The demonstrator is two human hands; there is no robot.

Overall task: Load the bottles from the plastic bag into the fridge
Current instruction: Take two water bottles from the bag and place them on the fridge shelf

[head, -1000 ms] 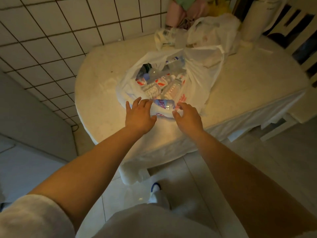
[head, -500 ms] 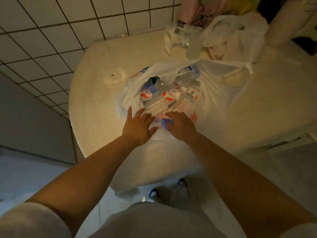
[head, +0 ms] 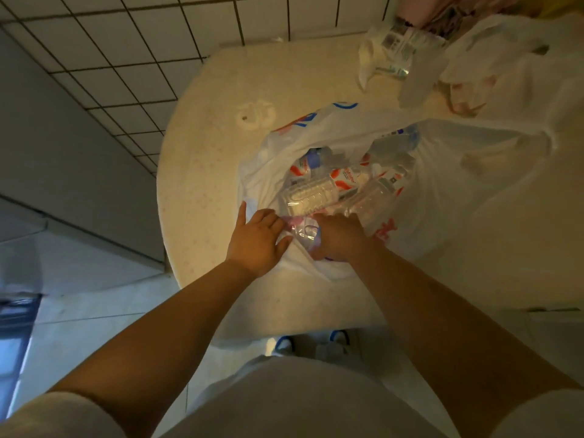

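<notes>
Both hands' grip unclear: left hand [head: 257, 238], right hand [head: 339, 237] on blurred bottle [head: 304, 233] at plastic bag [head: 442, 197] mouth.

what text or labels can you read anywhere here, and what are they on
None can be read.
Plastic bag: red and blue print, too creased and blurred to read.
Bottle labels in the bag: red-and-white with small print, too blurred.
Wrapper with a barcode-like patch at the table's far edge: too small.
</notes>
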